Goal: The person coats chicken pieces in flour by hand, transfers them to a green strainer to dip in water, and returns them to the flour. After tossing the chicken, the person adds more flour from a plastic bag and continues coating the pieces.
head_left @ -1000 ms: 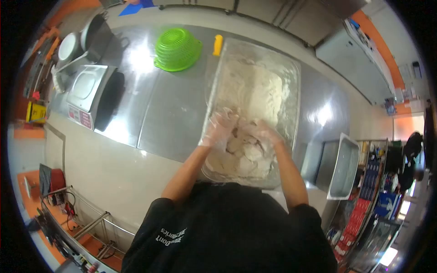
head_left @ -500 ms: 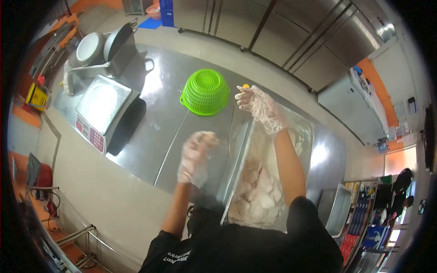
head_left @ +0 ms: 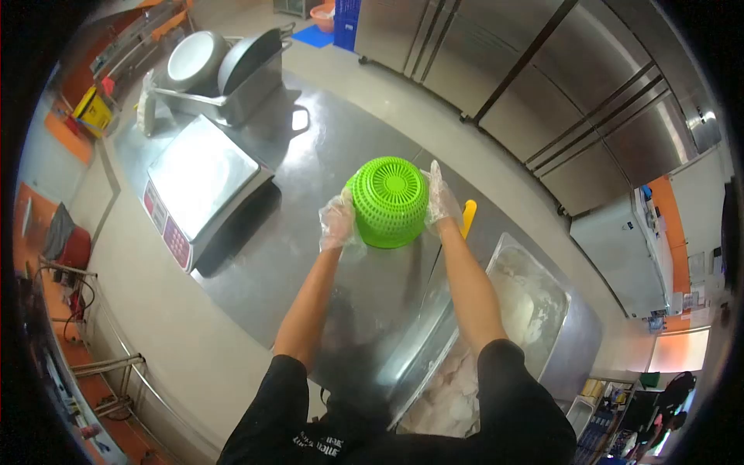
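Observation:
A bright green plastic colander (head_left: 391, 198) is base up in front of me, between my two hands. My left hand (head_left: 339, 223), in a clear plastic glove, grips its left side. Against its right side is my right hand (head_left: 440, 198), gloved too and dusted with white powder, with a fingertip pointing up. Parts of the fingers are hidden behind the rim. Whether the colander is lifted off the steel table (head_left: 310, 232) I cannot tell. Just right of my right wrist a yellow handle (head_left: 469, 217) sticks up; its other end is hidden.
A metal tray (head_left: 570, 310) holds white powder and pale, coated pieces (head_left: 449, 395) close to my body. On the left stands a digital scale (head_left: 205, 186). Behind it a steel container (head_left: 252, 105) holds bowls. Steel cabinets (head_left: 496, 70) line the far side.
Both hands have come to the colander, the right from above the tray and the left from the table's near side. The camera view has shifted, and the yellow handle shows more.

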